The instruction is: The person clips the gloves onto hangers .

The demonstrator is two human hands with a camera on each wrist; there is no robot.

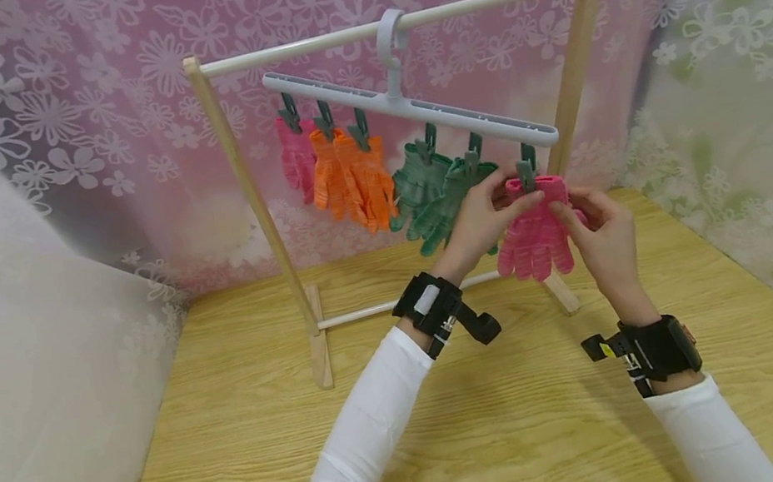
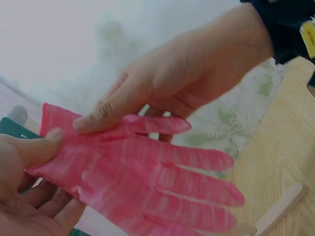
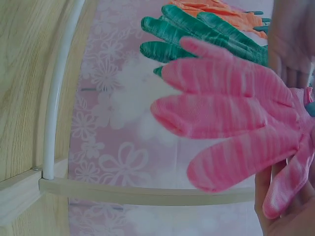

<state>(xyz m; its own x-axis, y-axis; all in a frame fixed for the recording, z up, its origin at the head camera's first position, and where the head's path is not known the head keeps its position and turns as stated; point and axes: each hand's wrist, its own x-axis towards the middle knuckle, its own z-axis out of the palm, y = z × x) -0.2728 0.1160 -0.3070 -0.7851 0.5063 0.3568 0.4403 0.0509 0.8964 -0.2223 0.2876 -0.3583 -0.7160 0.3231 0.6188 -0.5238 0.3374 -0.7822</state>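
Observation:
A pink glove [image 1: 538, 238] hangs fingers down from a dark green clip [image 1: 526, 172] at the right end of the grey hanger [image 1: 481, 120]. My left hand [image 1: 477, 218] pinches its cuff on the left side, thumb in front and fingers behind. On the other side of the cuff, my right hand [image 1: 600, 228] pinches the glove between thumb and fingers. In the left wrist view the glove [image 2: 147, 172] lies spread between both thumbs. Two green gloves [image 1: 450, 189] hang just left of it, partly behind my left hand.
Two orange gloves [image 1: 349, 175] and another pink glove [image 1: 298, 158] hang clipped farther left. The hanger hooks over the white rod [image 1: 493, 2] of a wooden-legged stand [image 1: 236, 180], which stands on the wooden table [image 1: 508, 432]. Flowered curtains [image 1: 105, 92] close off the back and sides.

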